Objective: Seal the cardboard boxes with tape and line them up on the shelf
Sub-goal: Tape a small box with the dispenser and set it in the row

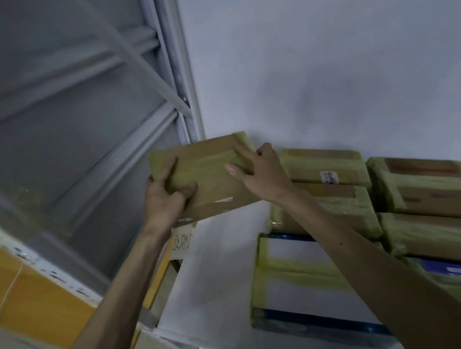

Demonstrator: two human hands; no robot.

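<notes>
At your far left runs a grey metal shelf frame (117, 61) with a slanting brace, its upright standing against the white wall (324, 52). Your left hand (166, 197) grips the near left end of the flat brown cardboard box banded in yellowish tape (209, 176), thumb up on the face, fingers curled at the lower edge. The box is in the air, just in front of the wall and the upright. Its long axis runs left to right between your hands, with the right end riding a little higher. Your right hand (260, 171) clamps that right end, fingers spread over the face and knuckles bent round the far edge. Just beside this hand, lower and to the right, sits the stack of taped cardboard boxes (336, 200). So the row lies on your right-hand side, and that hand looks best placed to lead the box in alongside it.
</notes>
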